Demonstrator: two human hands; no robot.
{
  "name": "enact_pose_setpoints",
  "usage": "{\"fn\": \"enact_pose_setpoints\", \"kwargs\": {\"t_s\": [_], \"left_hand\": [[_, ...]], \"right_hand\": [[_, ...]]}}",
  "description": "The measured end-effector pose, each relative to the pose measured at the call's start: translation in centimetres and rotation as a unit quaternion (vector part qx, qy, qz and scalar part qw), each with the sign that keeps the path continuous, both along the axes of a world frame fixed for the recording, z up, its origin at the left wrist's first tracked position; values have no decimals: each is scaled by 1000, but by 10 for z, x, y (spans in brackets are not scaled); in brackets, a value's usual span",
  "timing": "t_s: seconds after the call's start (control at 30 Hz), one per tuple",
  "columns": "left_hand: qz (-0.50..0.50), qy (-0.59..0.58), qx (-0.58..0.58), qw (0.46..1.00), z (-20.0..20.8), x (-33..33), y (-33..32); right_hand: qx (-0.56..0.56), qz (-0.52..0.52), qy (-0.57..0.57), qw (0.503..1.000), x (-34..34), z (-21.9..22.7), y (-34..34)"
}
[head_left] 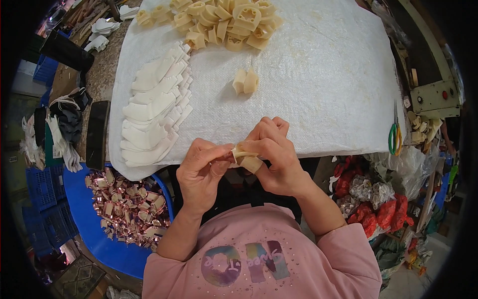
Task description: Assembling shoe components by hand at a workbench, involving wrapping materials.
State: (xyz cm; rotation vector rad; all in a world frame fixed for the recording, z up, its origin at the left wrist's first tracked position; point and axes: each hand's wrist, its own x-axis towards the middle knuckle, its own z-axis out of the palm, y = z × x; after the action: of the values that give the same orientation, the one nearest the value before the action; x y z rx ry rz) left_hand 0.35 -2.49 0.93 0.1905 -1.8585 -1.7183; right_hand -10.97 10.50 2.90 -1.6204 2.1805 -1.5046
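Both my hands meet at the near edge of a table covered with a white woven sheet. My left hand and my right hand pinch one small cream plastic piece between their fingertips. Two finished-looking cream pieces lie together on the sheet just beyond my hands. A heap of the same cream pieces fills the far edge. A fanned row of white flat cut shapes runs down the left side of the sheet.
A blue tub of shiny copper-coloured metal parts stands at my lower left. Scissors with green and yellow handles lie at the right edge. Red and clear bags pile up lower right. A black bar lies left.
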Motion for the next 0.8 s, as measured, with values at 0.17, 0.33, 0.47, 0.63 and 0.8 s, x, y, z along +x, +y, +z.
{"fn": "enact_pose_setpoints", "kwargs": {"t_s": [0.17, 0.33, 0.47, 0.63, 0.8], "left_hand": [[-2, 10, -78, 997, 3, -5, 0], [4, 29, -217, 976, 3, -11, 0], [8, 5, -187, 982, -1, -9, 3], [67, 62, -279, 956, 8, -8, 0], [74, 59, -301, 949, 3, -2, -16]], "right_hand": [[18, 57, -74, 995, -1, 1, 6], [50, 81, -62, 994, 1, 3, 7], [44, 81, -48, 995, 1, 1, 6], [17, 43, 13, 999, -7, 0, 7], [5, 31, 5, 999, -1, 15, 0]]}}
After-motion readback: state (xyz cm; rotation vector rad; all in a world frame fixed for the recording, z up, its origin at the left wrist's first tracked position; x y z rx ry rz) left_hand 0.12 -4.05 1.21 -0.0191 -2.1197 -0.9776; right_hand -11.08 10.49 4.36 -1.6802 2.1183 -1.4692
